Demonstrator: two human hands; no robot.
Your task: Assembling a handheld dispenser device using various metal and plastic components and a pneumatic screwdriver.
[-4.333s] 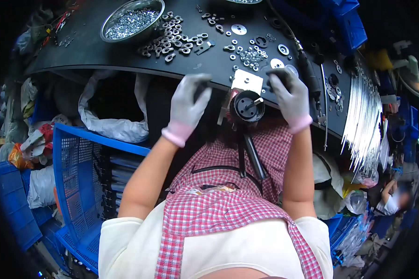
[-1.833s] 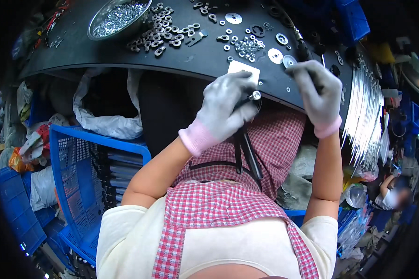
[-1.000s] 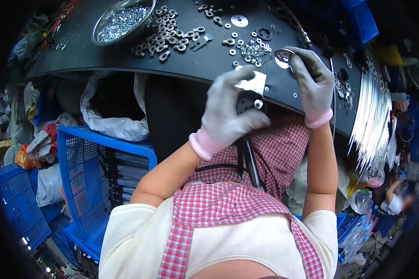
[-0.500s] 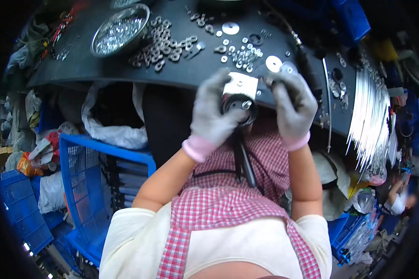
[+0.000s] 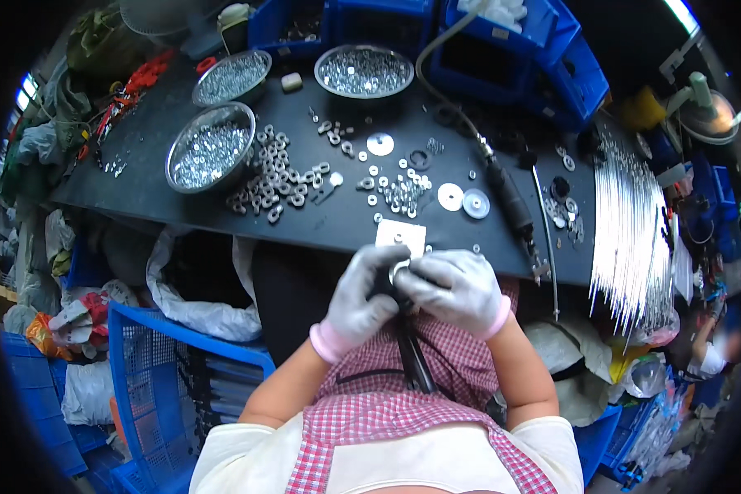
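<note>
My left hand [image 5: 358, 298], in a grey-white glove with a pink cuff, is closed around a round black part [image 5: 384, 286] at the table's near edge. Two black tube-like handles [image 5: 416, 361] run from it down toward my apron. From the right, my right hand [image 5: 461, 290], gloved alike, has its fingers pressed together over the part's top, beside a small pale ring [image 5: 398, 269]. Whatever those fingers pinch is hidden. Just beyond both hands lies a square white plate [image 5: 416, 236] with a small nut [image 5: 398, 237] on it.
Loose metal links [image 5: 273, 171] and small nuts [image 5: 403, 194] lie on the dark table [image 5: 140, 191]. Steel bowls [image 5: 175, 169] of small parts stand at left. A hand-held driver [image 5: 510, 198] with a hose lies at right, near long metal rods [image 5: 630, 230]. Blue bins [image 5: 379, 23] line the back.
My right hand has come left and down onto the black part, its fingers now over the top. My left hand stays closed on it. The view has tilted up, showing more table.
</note>
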